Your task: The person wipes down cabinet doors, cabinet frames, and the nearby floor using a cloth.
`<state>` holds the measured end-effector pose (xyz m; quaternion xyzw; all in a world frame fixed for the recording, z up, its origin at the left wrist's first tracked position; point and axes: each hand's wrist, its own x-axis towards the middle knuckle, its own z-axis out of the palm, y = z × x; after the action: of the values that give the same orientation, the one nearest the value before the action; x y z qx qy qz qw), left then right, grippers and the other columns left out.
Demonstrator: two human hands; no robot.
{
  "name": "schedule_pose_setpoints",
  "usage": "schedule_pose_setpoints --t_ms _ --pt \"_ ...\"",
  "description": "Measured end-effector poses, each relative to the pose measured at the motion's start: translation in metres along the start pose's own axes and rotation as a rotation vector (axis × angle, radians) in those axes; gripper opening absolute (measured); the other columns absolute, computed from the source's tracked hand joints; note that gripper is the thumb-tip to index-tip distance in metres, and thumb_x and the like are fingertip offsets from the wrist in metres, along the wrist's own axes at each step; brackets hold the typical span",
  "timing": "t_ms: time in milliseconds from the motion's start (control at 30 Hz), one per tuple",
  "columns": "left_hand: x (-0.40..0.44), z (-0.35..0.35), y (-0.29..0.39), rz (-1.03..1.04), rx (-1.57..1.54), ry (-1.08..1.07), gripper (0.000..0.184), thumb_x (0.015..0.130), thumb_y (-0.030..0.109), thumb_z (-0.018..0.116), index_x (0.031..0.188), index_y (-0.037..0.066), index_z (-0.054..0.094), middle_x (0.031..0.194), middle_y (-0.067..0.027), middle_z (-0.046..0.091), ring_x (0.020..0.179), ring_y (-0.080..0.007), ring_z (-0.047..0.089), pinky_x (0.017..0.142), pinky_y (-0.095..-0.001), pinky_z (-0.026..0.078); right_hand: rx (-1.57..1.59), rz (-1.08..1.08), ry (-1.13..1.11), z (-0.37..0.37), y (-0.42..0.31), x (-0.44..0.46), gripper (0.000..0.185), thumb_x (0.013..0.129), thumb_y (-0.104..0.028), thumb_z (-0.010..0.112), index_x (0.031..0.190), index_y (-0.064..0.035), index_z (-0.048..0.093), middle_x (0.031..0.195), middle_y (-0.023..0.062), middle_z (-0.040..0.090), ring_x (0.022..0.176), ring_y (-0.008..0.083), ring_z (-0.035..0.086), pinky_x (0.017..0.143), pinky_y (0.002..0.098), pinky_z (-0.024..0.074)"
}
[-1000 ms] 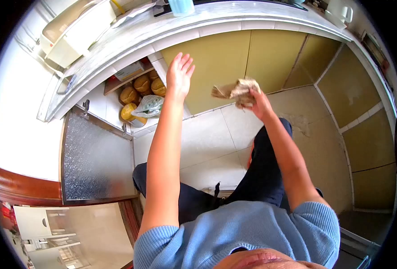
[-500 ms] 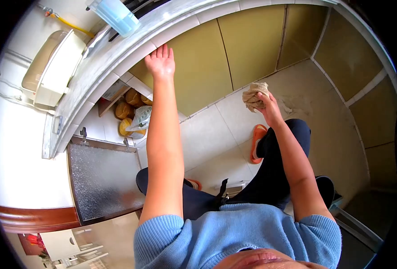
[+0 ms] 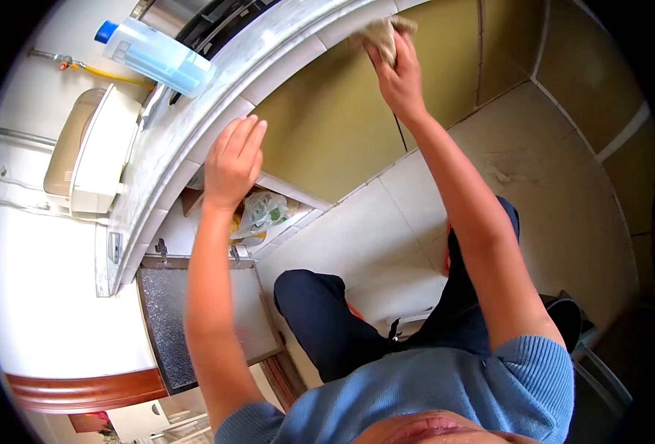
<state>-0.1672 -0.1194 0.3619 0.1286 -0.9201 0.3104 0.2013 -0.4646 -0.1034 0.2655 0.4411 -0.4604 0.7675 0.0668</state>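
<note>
My right hand (image 3: 403, 83) grips a crumpled beige cloth (image 3: 377, 38), slightly blurred, at the upper edge of an olive-yellow cabinet door (image 3: 327, 122). The cloth overlaps the tiled rim under the counter. My left hand (image 3: 235, 159) is at the near end of that door, beside the tiled edge, its back toward me. Its fingers are stretched out close together with nothing visible in them; whether they touch the door is unclear. Below this hand an open compartment holds a clear plastic bag (image 3: 263, 212), partly covered by my wrist.
On the marble counter (image 3: 146, 166) lies a clear bottle (image 3: 157, 58) with a blue cap and pale blue liquid. A cream box (image 3: 90, 152) stands near the wall. An open glass-panelled door (image 3: 201, 311) hangs at the left. Pale tiles (image 3: 372, 222) cover the floor around my legs.
My right hand has carried the cloth up from above the floor to the top of the cabinet door. My left hand has turned from palm up to back up and moved lower left.
</note>
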Motion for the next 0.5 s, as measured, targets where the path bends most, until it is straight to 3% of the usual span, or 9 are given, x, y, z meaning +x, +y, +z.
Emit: schedule_pose_setpoints --t_ms 133,233,267,300,333,400,433,467,500 --pt "-0.007 0.011 -0.035 0.149 0.175 -0.131 0.053 0.078 0.007 0.059 0.130 0.007 0.048 0.136 -0.0083 0.044 0.124 -0.0268 0.043 0.101 -0.0374 0.038 -0.148 -0.184 0.145 0.098 0.005 -0.012 0.035 0.069 -0.016 0.064 0.101 -0.0042 0.054 0.125 0.0291 0.041 0.132 0.0519 0.019 0.107 0.0545 0.0216" --pt "-0.023 0.034 -0.063 0.092 0.377 -0.139 0.055 0.081 0.016 0.058 0.134 0.009 0.045 0.143 -0.0075 0.035 0.129 -0.0274 0.037 0.107 -0.0376 0.031 -0.329 -0.210 -0.116 0.108 -0.032 -0.041 0.034 0.069 -0.018 0.064 0.100 -0.0095 0.056 0.124 0.0212 0.047 0.130 0.0462 0.028 0.104 0.0545 0.0263" --pt "-0.033 0.045 -0.081 0.030 0.458 -0.210 0.064 0.080 0.033 0.059 0.138 0.014 0.041 0.147 -0.0016 0.029 0.137 -0.0234 0.022 0.113 -0.0425 0.018 -0.299 -0.379 -0.184 0.101 -0.028 -0.036 0.034 0.070 -0.020 0.065 0.101 -0.0121 0.057 0.124 0.0163 0.049 0.128 0.0429 0.032 0.104 0.0533 0.0275" --pt "-0.037 0.051 -0.086 0.044 0.457 -0.206 0.064 0.080 0.033 0.059 0.138 0.014 0.041 0.147 -0.0016 0.029 0.137 -0.0234 0.022 0.113 -0.0425 0.018 -0.267 -0.548 -0.252 0.093 -0.024 -0.030 0.033 0.071 -0.022 0.065 0.102 -0.0147 0.057 0.123 0.0115 0.051 0.127 0.0395 0.035 0.104 0.0521 0.0287" --pt "-0.040 0.054 -0.090 0.067 0.482 -0.176 0.063 0.080 0.034 0.059 0.138 0.016 0.041 0.147 -0.0008 0.027 0.137 -0.0246 0.023 0.112 -0.0430 0.018 -0.334 -0.533 -0.303 0.081 -0.015 -0.022 0.036 0.072 -0.026 0.066 0.106 -0.0188 0.058 0.122 0.0045 0.053 0.123 0.0338 0.040 0.103 0.0478 0.0302" --pt "-0.043 0.056 -0.093 0.084 0.514 -0.168 0.062 0.081 0.035 0.058 0.138 0.017 0.041 0.149 -0.0002 0.024 0.137 -0.0265 0.022 0.112 -0.0440 0.019 -0.553 -0.427 -0.113 0.045 0.014 0.008 0.034 0.077 -0.024 0.064 0.109 -0.0133 0.056 0.123 0.0147 0.048 0.115 0.0349 0.042 0.099 0.0452 0.0338" --pt "-0.044 0.056 -0.094 0.092 0.531 -0.163 0.062 0.081 0.035 0.058 0.138 0.017 0.041 0.149 0.0001 0.023 0.137 -0.0274 0.022 0.112 -0.0445 0.019 -0.315 -0.059 -0.256 0.033 0.055 0.027 0.038 0.079 -0.022 0.062 0.113 -0.0076 0.053 0.128 0.0207 0.042 0.116 0.0392 0.038 0.100 0.0453 0.0324" --pt "-0.043 0.057 -0.092 0.083 0.528 -0.160 0.062 0.081 0.035 0.058 0.138 0.016 0.042 0.150 -0.0004 0.022 0.137 -0.0275 0.022 0.112 -0.0443 0.019 -0.294 -0.213 -0.020 0.005 0.068 0.053 0.040 0.078 -0.020 0.062 0.113 -0.0027 0.052 0.125 0.0212 0.042 0.115 0.0421 0.039 0.100 0.0449 0.0331" --pt "-0.043 0.058 -0.091 0.077 0.520 -0.167 0.061 0.081 0.034 0.058 0.137 0.015 0.042 0.150 -0.0010 0.021 0.137 -0.0276 0.022 0.112 -0.0440 0.019 -0.375 -0.018 0.041 -0.010 0.094 0.073 0.058 0.082 -0.036 0.056 0.129 -0.0070 0.037 0.138 0.0188 0.029 0.126 0.0414 0.024 0.106 0.0493 0.0222"
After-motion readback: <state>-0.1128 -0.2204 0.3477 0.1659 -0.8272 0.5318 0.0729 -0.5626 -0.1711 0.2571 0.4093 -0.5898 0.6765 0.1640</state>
